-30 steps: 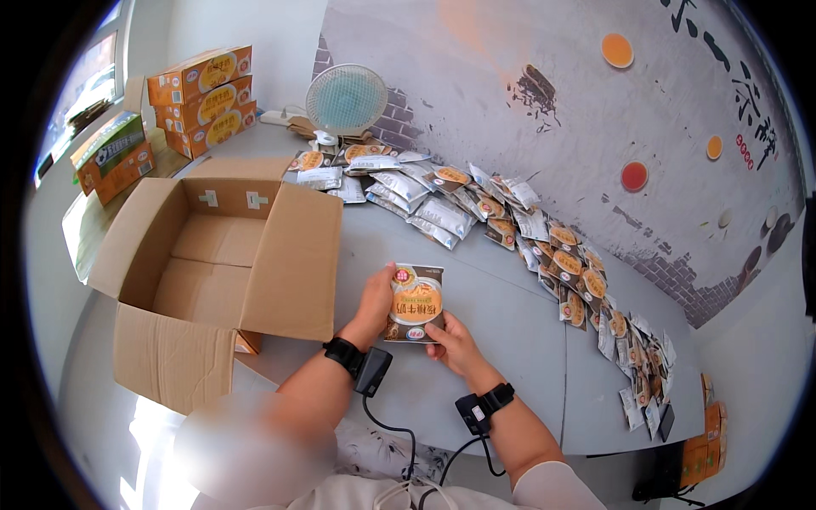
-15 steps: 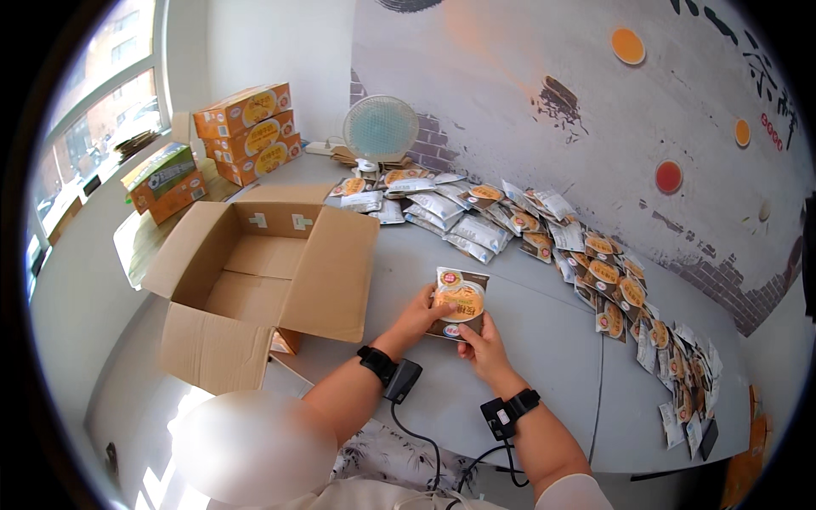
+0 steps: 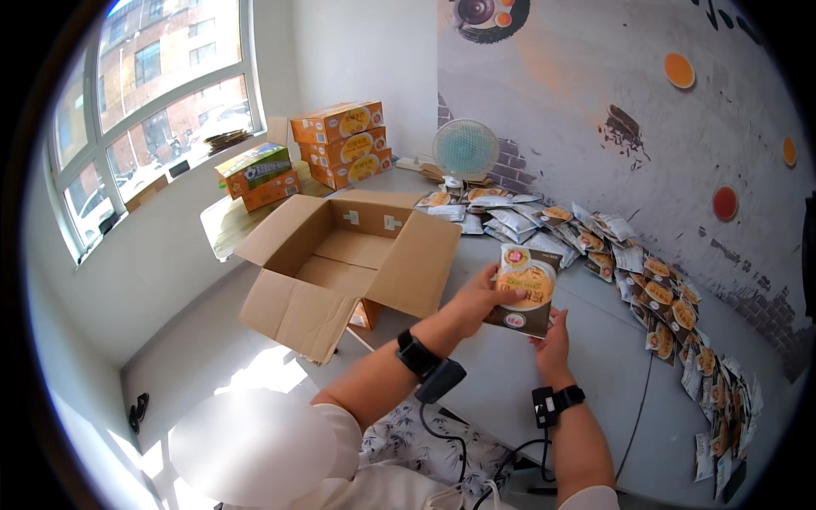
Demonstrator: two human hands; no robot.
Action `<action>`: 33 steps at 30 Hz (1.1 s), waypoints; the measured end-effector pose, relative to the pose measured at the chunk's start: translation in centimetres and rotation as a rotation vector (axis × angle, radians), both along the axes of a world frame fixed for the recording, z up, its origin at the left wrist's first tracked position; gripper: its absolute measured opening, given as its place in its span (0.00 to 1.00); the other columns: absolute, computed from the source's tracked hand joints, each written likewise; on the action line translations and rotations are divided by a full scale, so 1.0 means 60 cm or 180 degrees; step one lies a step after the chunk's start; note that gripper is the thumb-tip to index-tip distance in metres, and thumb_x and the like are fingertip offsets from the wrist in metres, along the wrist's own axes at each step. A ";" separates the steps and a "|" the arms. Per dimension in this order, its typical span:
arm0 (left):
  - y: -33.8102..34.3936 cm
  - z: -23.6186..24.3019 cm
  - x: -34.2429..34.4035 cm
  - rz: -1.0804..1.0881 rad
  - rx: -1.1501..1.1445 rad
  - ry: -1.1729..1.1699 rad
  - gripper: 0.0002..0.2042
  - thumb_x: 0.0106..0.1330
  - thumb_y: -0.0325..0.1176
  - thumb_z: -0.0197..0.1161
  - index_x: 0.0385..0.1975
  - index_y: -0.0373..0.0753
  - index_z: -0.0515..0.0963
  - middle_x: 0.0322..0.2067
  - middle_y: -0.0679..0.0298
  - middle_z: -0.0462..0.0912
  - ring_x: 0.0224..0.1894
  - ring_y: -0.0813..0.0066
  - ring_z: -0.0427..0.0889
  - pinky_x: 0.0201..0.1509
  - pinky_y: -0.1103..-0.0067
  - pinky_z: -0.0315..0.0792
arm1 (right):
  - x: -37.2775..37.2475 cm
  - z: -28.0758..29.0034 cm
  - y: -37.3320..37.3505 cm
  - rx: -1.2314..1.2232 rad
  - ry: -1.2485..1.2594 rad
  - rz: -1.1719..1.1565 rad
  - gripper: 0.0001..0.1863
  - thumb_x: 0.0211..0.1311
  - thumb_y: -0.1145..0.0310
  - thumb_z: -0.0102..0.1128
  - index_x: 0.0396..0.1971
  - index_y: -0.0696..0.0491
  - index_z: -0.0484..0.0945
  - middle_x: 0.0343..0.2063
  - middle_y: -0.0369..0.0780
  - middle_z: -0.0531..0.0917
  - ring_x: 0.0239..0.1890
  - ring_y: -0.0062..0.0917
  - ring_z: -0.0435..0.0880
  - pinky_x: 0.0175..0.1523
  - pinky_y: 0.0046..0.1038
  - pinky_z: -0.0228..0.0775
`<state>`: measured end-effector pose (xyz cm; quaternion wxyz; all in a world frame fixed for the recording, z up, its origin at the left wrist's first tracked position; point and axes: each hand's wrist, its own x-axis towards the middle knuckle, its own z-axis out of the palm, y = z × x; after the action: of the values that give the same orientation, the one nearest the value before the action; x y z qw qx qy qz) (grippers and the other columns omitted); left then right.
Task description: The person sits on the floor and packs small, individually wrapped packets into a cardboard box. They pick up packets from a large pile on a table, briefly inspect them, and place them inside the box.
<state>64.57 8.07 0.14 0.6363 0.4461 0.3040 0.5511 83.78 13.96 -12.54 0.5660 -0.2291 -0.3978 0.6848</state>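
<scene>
A flat food packet [image 3: 537, 280], brown and white with a picture of a yellow bowl of food on its front, is held tilted above the grey table. My left hand [image 3: 478, 299] is closed on its left side, thumb across the front and the other fingers hidden behind. At the lower right corner, my right hand [image 3: 552, 347] grips the packet's edge, its fingers partly hidden. Left of my hands stands an open cardboard box [image 3: 344, 255], flaps folded out, its visible bottom bare. A long heap of similar packets [image 3: 659, 293] curves along the table's far and right side.
Stacked orange cartons [image 3: 344, 144] stand at the back left. Near the window, a green carton [image 3: 255, 166] rests on an orange one [image 3: 272, 191]. A small fan [image 3: 466, 149] stands by the wall. Dark cables [image 3: 446, 433] hang from the bands on my wrists.
The whole view has swung left, showing more window. The packet is now held nearer the camera, and my right thumb no longer lies on its front.
</scene>
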 end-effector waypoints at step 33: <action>-0.014 -0.035 -0.446 0.0978 -0.2030 0.2543 0.17 0.50 0.23 0.64 0.41 0.32 0.71 0.27 0.62 0.77 0.27 0.72 0.79 0.27 0.75 0.73 | -0.007 0.016 -0.012 -0.0042 -0.0403 -0.0152 0.29 0.65 0.43 0.38 0.46 0.55 0.68 0.27 0.39 0.78 0.23 0.17 0.74 0.29 0.18 0.66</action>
<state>37.83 7.23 -1.99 0.4870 0.3561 0.7368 0.3054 83.35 13.22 -11.57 0.5544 -0.2850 -0.4227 0.6579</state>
